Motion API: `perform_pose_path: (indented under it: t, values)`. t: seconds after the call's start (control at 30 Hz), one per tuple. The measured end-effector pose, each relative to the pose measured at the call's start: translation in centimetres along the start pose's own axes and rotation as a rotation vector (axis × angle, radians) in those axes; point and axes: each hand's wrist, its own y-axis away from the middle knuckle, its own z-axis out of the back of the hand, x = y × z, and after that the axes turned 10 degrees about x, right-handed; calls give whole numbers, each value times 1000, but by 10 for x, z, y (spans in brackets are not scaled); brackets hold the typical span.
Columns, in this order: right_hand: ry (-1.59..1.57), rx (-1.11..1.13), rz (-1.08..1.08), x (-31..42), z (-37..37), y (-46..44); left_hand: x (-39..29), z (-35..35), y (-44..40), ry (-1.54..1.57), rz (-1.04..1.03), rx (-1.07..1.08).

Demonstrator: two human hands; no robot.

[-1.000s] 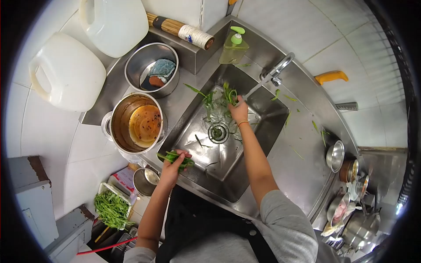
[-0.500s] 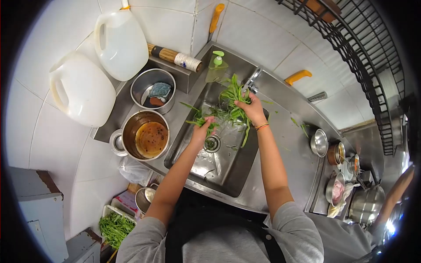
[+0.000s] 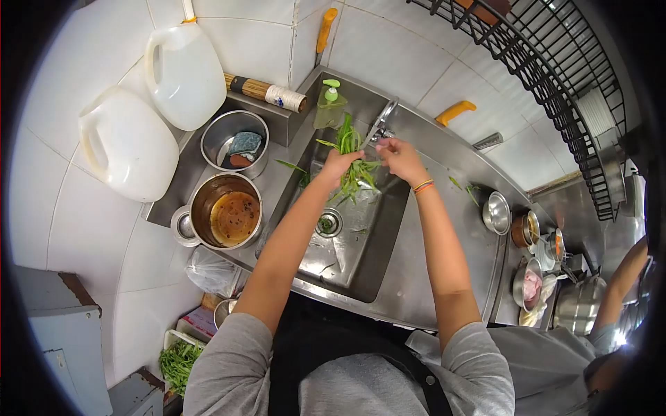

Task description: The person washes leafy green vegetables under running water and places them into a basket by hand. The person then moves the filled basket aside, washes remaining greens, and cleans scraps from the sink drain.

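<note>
My left hand (image 3: 338,168) is closed around a bunch of long green leafy vegetables (image 3: 355,142), held over the far part of the steel sink (image 3: 305,267). The leaves stick up and out past its fingers, close to the tap (image 3: 381,119). Just to the right, my right hand (image 3: 402,161) is by the tap base and the edge of the bunch. Its fingers are curled together, and whatever they may hold is too small to make out. Scraps of green lie around the drain (image 3: 329,222) and on the sink floor.
Left of the sink stand a pot with brown liquid (image 3: 234,216) and a pot with a scrubbing pad (image 3: 245,144). A soap bottle (image 3: 329,107) stands at the back corner. Bowls (image 3: 497,213) line the right. A basket of greens (image 3: 179,364) is low left. Another person's arm (image 3: 621,284) shows far right.
My left hand has moved up and right from near the drain and now grips the bunch that was at my right hand. My right hand has come away from the leaves.
</note>
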Motion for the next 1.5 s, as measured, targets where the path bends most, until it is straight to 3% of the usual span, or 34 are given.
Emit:
perform_pose_path:
  t: [0.2,0.23,0.33,0.5,0.63,0.67,0.7,0.77,0.83,0.9,0.93,1.0,1.1,1.13,1.17,1.23,1.3,1.4,1.43,1.5]
  values:
    - [-380,203,-330,-34,-44,-25,-10,22,28,-260,-31,-105]
    - [-378,214,-322,-41,-50,-34,-5,29,27,-364,-48,-164]
    - [-938,17,-121,-41,-53,-63,-14,26,45,-497,-72,-245]
    - [-1027,101,-72,-13,-33,-80,-16,31,68,-610,-8,-332]
    - [-1071,166,-117,-28,-36,-87,14,59,86,-639,-133,-333]
    - [-1127,225,-142,-40,-45,-92,20,60,99,-790,-169,-363]
    - [-1120,236,-150,-56,-59,-97,29,63,113,-940,-203,-395]
    - [-789,252,-230,-99,-98,-110,62,79,130,-1023,-33,-404]
    - [-157,520,-294,-146,-142,-130,91,89,151,-1027,5,-451]
    - [238,457,-187,-208,-202,-148,122,106,166,-1025,60,-470]
    - [237,351,-149,-239,-231,-162,131,112,174,-1056,117,-434]
    - [-138,109,3,-338,-304,-216,123,120,178,-1094,184,-412]
    - [610,-55,23,-269,-302,-169,114,110,175,-1040,99,-512]
    - [468,-20,-116,-253,-298,-156,113,109,174,-1062,67,-502]
    - [463,-7,-132,-249,-298,-146,112,106,177,-1084,36,-486]
    - [490,55,-373,-229,-283,-128,111,101,181,-1082,78,-470]
    - [545,-29,-371,-199,-255,-104,117,102,180,-1044,126,-466]
    - [138,-365,-194,-183,-220,-85,129,110,174,-1027,137,-400]
    - [144,-376,-197,-175,-207,-85,127,107,173,-1022,138,-385]
    - [-418,-182,-144,-155,-181,-86,125,104,170,-971,127,-365]
